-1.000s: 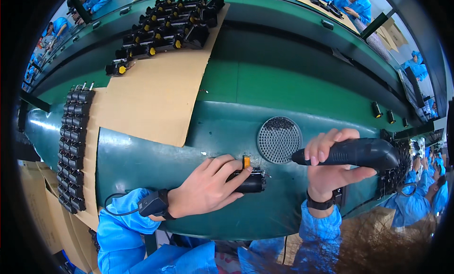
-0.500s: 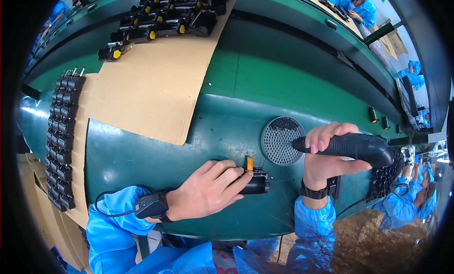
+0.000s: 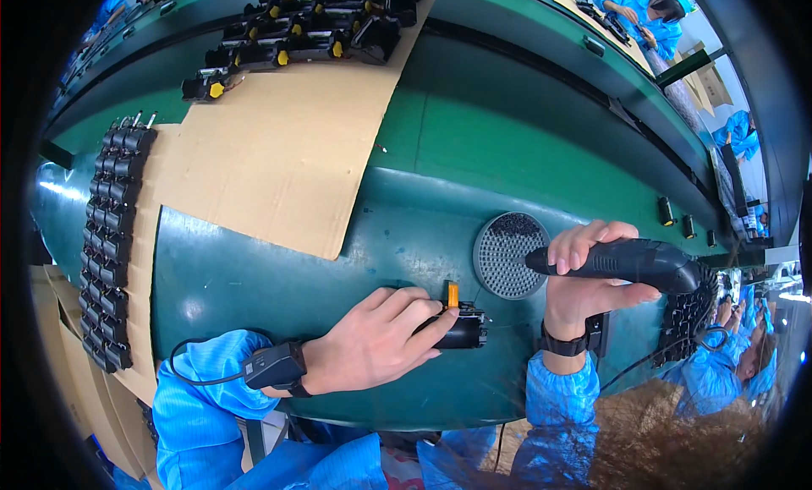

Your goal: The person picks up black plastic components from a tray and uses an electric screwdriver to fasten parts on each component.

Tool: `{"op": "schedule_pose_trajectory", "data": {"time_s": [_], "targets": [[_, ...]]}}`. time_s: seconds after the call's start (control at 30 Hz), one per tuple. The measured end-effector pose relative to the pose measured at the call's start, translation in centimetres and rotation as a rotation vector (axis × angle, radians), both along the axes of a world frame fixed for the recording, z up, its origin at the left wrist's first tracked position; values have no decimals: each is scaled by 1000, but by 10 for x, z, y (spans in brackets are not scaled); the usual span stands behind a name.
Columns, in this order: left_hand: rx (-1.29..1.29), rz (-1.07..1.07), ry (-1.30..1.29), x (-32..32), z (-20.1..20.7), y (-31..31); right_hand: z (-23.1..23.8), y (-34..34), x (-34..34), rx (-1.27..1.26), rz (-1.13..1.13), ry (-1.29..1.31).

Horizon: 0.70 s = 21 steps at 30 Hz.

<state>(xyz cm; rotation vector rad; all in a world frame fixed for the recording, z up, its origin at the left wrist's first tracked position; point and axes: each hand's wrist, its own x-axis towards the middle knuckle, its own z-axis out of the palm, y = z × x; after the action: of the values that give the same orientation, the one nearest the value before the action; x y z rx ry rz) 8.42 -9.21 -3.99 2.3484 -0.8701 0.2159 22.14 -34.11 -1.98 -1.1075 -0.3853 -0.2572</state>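
Note:
My right hand [image 3: 584, 270] grips a black electric screwdriver [image 3: 647, 263], held level with its narrow end over a round grey dish [image 3: 518, 289]. The dish has a grid of small holes, and small dark pieces, perhaps screws, cluster at its far side. On the bench, my left hand [image 3: 385, 336] rests its closed fingers around a black cylindrical part [image 3: 463, 331]. An orange tab [image 3: 453, 295] stands up from that part beside my fingertips. The part's left end is hidden under my hand.
Cardboard [image 3: 271, 164] covers the bench's far left, with rows of black parts with yellow knobs [image 3: 292, 43] on it. A column of black parts [image 3: 114, 245] lines the left edge. More black pieces [image 3: 681, 321] lie at right. A co-worker [image 3: 647, 16] sits far right.
The view has shifted slightly, so the dish and the black part appear a little to the right. Both hands keep their holds. The far co-worker's hands and head have moved.

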Motion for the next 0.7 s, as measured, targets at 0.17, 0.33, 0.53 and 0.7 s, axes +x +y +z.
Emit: {"op": "schedule_pose_trajectory", "data": {"time_s": [0.17,0.33,0.53,0.7], "targets": [[-11,5,8,-1,2,0,2,-1,1,-9,32,18],[10,3,33,-1,3,2,0,5,0,-92,-12,7],[25,-1,48,-2,4,2,32,3,-25,78,14,-113],[32,11,53,-4,-1,3,43,17,-74,152,240,-62]]}}
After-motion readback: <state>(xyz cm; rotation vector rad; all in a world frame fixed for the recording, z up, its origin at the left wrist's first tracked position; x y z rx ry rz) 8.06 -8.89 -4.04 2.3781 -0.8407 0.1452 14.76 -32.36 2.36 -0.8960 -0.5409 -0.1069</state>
